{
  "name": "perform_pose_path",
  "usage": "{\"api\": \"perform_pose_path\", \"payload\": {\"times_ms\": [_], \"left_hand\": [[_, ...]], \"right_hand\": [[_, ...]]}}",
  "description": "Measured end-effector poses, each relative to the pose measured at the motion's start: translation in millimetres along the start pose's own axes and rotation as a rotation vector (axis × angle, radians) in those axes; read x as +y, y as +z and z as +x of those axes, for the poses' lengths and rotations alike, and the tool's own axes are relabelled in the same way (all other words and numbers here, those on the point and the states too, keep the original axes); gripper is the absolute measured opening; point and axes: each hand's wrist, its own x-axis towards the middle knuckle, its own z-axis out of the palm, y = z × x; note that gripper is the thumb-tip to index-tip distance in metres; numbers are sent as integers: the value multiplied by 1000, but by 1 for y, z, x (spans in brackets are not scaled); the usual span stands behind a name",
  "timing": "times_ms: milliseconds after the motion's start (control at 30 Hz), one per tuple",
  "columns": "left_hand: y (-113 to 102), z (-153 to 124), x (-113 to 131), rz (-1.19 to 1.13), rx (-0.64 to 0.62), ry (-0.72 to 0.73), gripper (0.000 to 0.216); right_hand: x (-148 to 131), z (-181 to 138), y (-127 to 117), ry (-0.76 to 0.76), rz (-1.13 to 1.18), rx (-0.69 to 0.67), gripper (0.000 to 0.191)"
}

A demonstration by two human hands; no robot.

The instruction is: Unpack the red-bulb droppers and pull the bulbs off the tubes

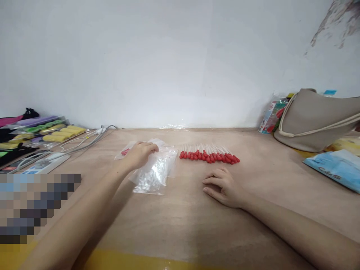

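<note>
My left hand (142, 153) is over a loose pile of clear plastic bags (153, 174), its fingers bent together at the upper part of a bag; the thumb and fingertips are mostly hidden. Beside that wrist, partly covered, is a clear packet with something red (125, 152) in it. To the right of the bags lies a row of thin white sticks with red bulb-shaped ends (209, 155), the red ends facing me. My right hand (225, 187) rests on the table just below this row, fingers loosely curved and apart from the thumb, with nothing in it.
At the left lie packs of yellow and green rolls (60, 134), grey and white cables (84, 144) and a white power strip (52, 163). On the right are a taupe bag (315, 118), a transparent package (271, 114) and a blue packet (334, 168). A wall stands behind the wooden table (174, 225).
</note>
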Motion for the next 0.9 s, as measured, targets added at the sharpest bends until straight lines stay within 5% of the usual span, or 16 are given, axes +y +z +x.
{"api": "perform_pose_path", "payload": {"times_ms": [100,300,633,900], "left_hand": [[9,4,-23,11,-80,44,27],[22,1,-59,-134,58,-83,34],[30,8,-108,-124,-166,-44,40],[32,10,-100,-261,77,-265,26]], "right_hand": [[1,-1,0,2,8,-12,20],[0,0,0,-1,12,-17,21],[1,0,1,8,26,-24,19],[1,1,2,13,33,-31,19]]}}
